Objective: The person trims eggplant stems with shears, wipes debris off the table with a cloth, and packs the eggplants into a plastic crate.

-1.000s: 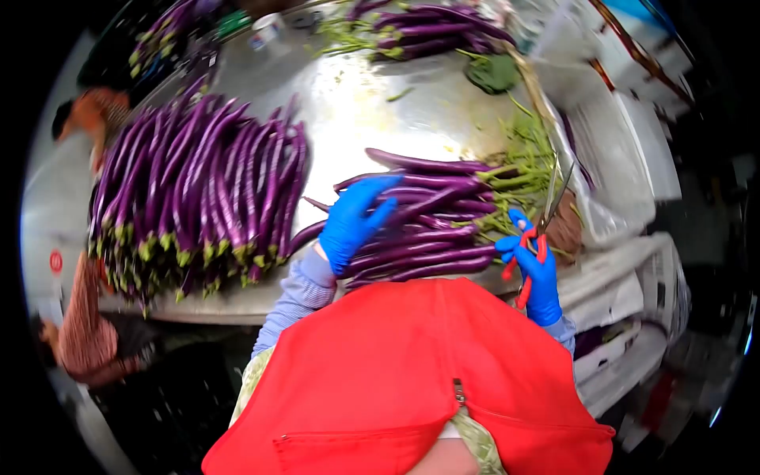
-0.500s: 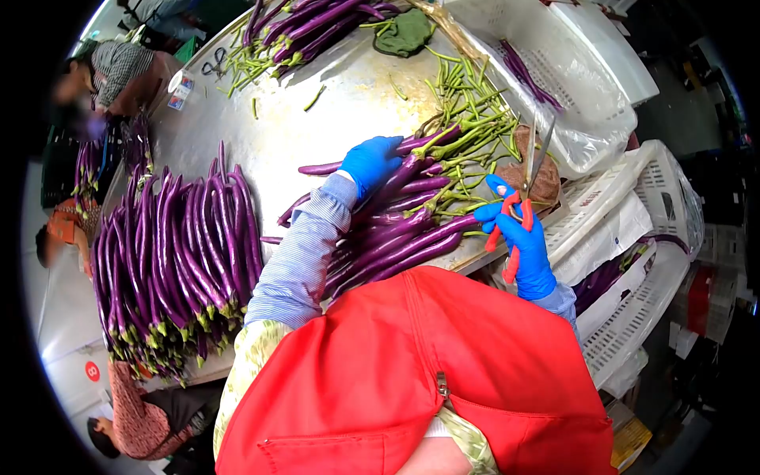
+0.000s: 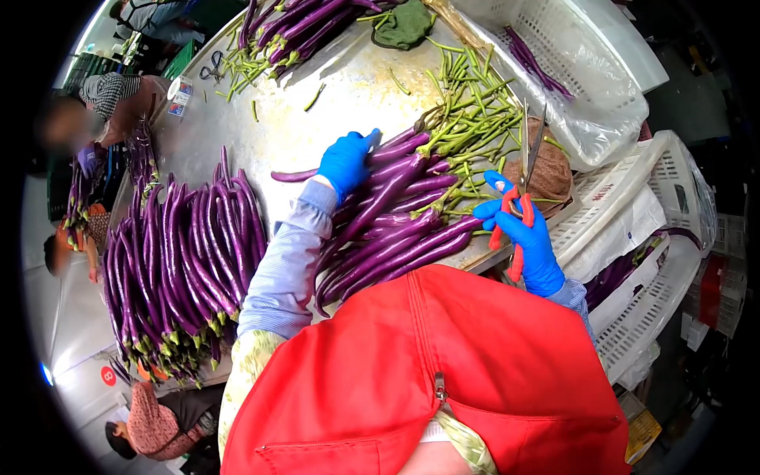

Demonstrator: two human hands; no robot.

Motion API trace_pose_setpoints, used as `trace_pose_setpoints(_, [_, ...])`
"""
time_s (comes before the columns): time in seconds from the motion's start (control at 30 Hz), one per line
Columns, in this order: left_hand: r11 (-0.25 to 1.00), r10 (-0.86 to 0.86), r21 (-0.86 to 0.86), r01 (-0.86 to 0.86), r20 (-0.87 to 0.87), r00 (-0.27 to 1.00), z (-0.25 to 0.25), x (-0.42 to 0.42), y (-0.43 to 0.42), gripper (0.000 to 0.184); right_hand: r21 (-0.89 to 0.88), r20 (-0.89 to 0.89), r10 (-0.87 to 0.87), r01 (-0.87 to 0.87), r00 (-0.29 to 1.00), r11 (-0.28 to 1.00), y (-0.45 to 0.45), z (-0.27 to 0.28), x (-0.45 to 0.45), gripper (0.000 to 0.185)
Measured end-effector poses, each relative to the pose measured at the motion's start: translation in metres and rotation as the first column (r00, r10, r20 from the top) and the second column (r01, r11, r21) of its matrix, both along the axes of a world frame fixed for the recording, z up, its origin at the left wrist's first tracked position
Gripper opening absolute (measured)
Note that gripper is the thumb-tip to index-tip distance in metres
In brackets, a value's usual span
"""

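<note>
My left hand (image 3: 346,165), in a blue glove, is closed over a long purple eggplant (image 3: 294,176) at the top of a loose pile of eggplants (image 3: 400,207). One finger sticks out toward the upper right, and the fingers underneath are partly hidden. My right hand (image 3: 532,249), also gloved in blue, holds red-handled scissors (image 3: 518,214). Their blades point up and stand slightly apart, right of the green stem ends. Many cut green stems (image 3: 479,111) lie beyond the pile.
A neat row of eggplants (image 3: 186,253) lies left on the metal table (image 3: 285,119). More eggplants (image 3: 305,28), a green cloth (image 3: 402,25) and dark scissors (image 3: 212,66) lie farther back. Brown twine (image 3: 546,170) and white crates (image 3: 633,317) stand right. Co-workers are at the left.
My left hand has moved left, and the eggplant under it has shifted left too. My right hand keeps the scissors in nearly the same pose. The view has shifted slightly.
</note>
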State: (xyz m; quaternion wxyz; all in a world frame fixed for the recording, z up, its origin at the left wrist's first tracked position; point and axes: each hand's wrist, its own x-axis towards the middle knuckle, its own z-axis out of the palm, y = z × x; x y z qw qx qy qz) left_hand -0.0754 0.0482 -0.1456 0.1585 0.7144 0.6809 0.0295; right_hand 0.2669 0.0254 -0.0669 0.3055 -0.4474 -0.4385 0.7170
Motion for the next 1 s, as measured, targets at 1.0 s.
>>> trace_pose_setpoints(1.0, [0.950, 0.171, -0.281, -0.135, 0.111, 0.979, 0.047, 0.047, -0.062, 0.048, 0.075, 0.043, 0.112, -0.115, 0.993, 0.991, -0.010, 0.002, 0.001, 0.055])
